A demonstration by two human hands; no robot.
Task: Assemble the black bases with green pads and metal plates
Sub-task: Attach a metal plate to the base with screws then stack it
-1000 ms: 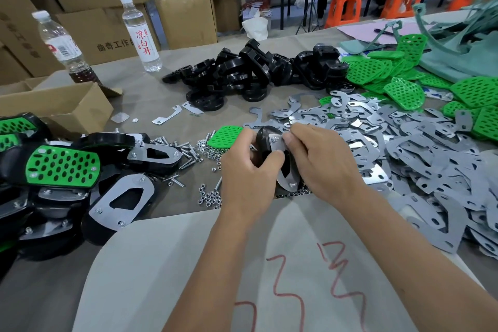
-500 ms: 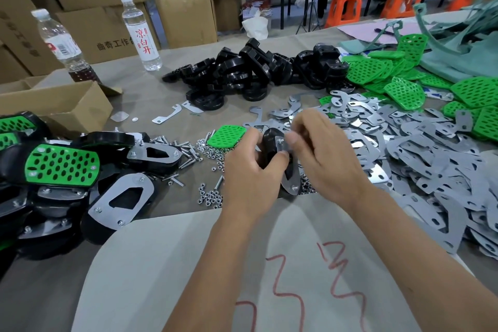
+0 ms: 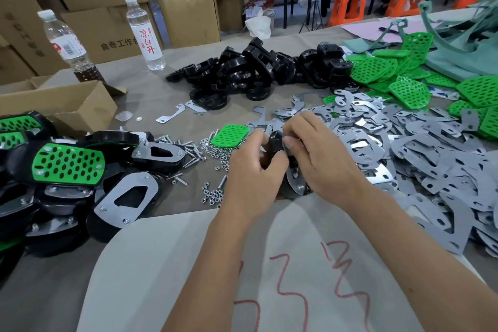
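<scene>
Left hand (image 3: 252,170) clenched round black base (image 3: 276,140), held on edge above table (image 3: 151,105) centre; metal plate (image 3: 295,179) already against its right face. Right hand (image 3: 318,153) pinching at top of base, fingertips (image 3: 287,140) closed on something too small to tell. Loose green pad (image 3: 230,135) lies just beyond left hand, nuts and screws (image 3: 213,194) scattered beside. Grey plates pile (image 3: 420,153) right; bare black bases heap (image 3: 258,73) behind; finished units (image 3: 67,167) stacked left
</scene>
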